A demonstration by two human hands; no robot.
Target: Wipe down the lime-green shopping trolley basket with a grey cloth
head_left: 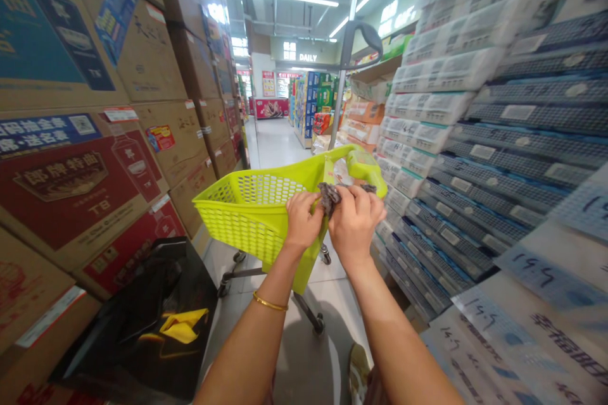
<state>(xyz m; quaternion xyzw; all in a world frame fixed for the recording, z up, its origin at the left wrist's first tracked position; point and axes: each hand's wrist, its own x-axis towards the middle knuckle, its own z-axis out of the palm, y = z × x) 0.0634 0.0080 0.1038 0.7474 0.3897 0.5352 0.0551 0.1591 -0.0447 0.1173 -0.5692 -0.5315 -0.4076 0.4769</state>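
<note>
A lime-green plastic shopping cart (256, 218) with a perforated basket stands in front of me, its grey legs on small casters. My left hand (303, 218) is closed over the rim on the near side, its thumb close to a crumpled dark grey cloth (330, 198). My right hand (354, 221) is closed over that cloth at the handle end of the cart, and a bit of it shows past the knuckles. The fingertips of both hands are partly hidden. A grey pole (339, 101) with a looped dark grip (361, 44) rises behind the cart.
Stacked cardboard cartons (71, 177) line the left side. A black bag (142, 323) with a yellow piece (184, 326) lies at their foot. Packs of paper goods (427, 126) pile up close on the right. A tiled aisle (278, 139) runs ahead to further shelves.
</note>
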